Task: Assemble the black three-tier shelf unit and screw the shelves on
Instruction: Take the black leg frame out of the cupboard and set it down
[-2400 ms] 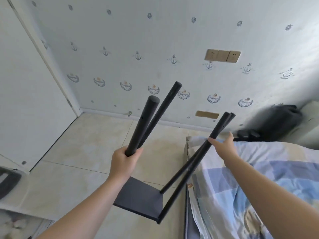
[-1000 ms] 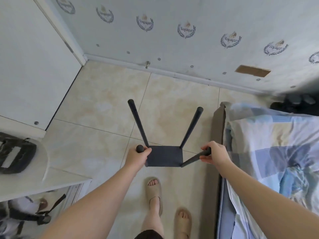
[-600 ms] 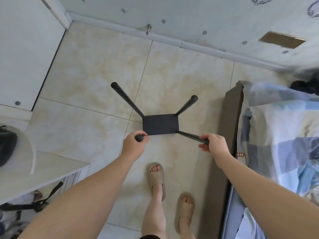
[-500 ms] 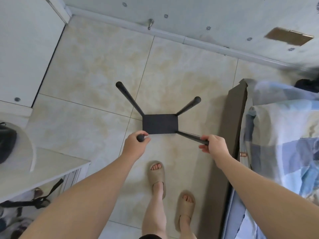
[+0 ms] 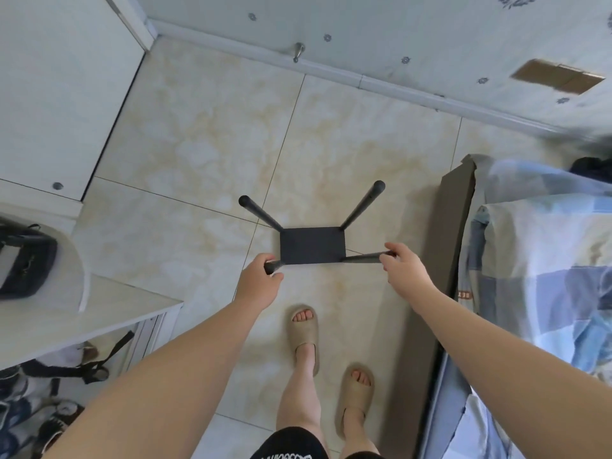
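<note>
The black shelf unit consists of one black rectangular shelf panel and four round black posts. It stands upright over the beige marbled floor tiles, directly ahead of the person's feet in beige slide sandals. The panel sits at the lower end of the posts. Whether the unit touches the floor cannot be told. One post rises from each panel corner towards the camera. The far-left post and the far-right post are free.

The left hand grips the top end of the near-left post, with its fingers curled round it. The right hand grips the upper end of the near-right post, with fingers and thumb closed round it. Both forearms reach forward and down.

To the right, near the unit, runs the brown side rail of a bed with a blue-and-white check cover. To the left, a white tabletop carries a dark bag. A white cupboard door stands at upper left.
</note>
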The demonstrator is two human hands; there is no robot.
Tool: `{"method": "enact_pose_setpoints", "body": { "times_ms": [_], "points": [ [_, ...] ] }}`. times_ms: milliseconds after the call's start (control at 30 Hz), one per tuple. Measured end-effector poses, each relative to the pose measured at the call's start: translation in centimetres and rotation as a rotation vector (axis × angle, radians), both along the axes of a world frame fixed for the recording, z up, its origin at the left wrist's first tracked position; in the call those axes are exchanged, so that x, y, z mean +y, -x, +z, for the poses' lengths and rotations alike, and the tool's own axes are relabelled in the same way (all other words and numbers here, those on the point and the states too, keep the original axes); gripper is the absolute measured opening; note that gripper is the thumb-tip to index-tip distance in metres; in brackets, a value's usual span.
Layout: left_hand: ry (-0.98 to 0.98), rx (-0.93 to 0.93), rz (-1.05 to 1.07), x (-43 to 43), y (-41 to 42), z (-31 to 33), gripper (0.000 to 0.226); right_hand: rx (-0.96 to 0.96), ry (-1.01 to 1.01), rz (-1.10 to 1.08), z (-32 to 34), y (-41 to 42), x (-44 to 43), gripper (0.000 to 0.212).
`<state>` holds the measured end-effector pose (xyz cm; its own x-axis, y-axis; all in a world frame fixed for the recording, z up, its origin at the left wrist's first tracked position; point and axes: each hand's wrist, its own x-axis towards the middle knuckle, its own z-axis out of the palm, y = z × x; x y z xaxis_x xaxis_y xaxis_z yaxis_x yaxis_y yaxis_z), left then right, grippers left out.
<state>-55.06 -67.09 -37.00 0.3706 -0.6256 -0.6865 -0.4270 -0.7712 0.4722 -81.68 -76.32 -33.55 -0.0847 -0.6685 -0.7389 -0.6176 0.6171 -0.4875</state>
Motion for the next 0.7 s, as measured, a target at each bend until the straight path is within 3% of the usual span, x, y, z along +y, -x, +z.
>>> {"method": "enact_pose_setpoints", "body": {
  "times_ms": [233, 367, 533, 700],
  "points": [
    [0.034, -0.207, -0.144, 4.2, 3.8, 6.7, 0.059, 0.117, 0.18, 0.561, 6.8, 1.5, 4.1, 0.06],
    [0.123, -0.293, -0.198, 8.3, 6.4, 11.3, 0.067, 0.266, 0.4, 0.886, 10.8, 2.6, 8.1, 0.063],
    [0.25, -0.453, -0.181, 15.0, 8.8, 16.3, 0.069, 0.311, 0.602, 1.153, 13.7, 3.0, 12.8, 0.07],
    [0.222, -0.574, -0.094, 23.0, 8.6, 19.7, 0.074, 0.257, 0.748, 1.342, 17.4, 0.7, 16.8, 0.074]
  ]
}}
